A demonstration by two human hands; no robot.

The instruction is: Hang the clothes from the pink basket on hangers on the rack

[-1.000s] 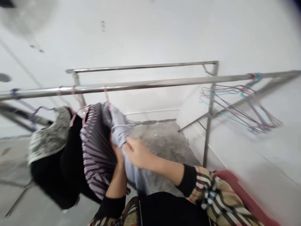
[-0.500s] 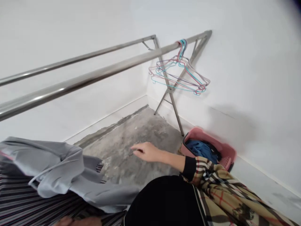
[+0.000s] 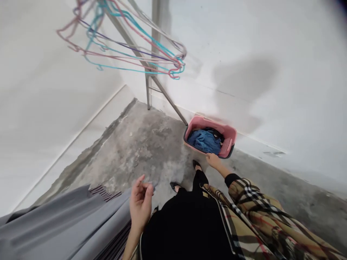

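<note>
The **right hand** point(image 3: 214, 160) is at the near rim of the pink **basket** point(image 3: 208, 124), its fingers reaching the edge. It seems to touch the rim, though from this angle I can't be sure that it grips it. In the frame before, this hand hung over the floor, short of the basket. The basket sits just ahead of the hand against the wall, with **blue clothes** point(image 3: 204, 141) and something dark inside.

The **left hand** point(image 3: 140, 204) is well apart from the right, raised with its fingers loosely curled and nothing in them. It has come up from the bottom edge of the earlier view. The **grey garment** point(image 3: 54, 220) hangs just left of this hand, not touching it, with **striped fabric** point(image 3: 114, 249) showing below it.

Between the hands, the **black shoes** point(image 3: 196, 163) stand on the **concrete floor** point(image 3: 135, 151), below a **black skirt** point(image 3: 184, 231). A **plaid sleeve** point(image 3: 252, 202) covers the right arm. The view has tipped down since the earlier frame, so the **drying rack** point(image 3: 168, 101) and its **hangers** point(image 3: 130, 69) now sit high above the hands, past the basket, with the hangers blurred.
</note>
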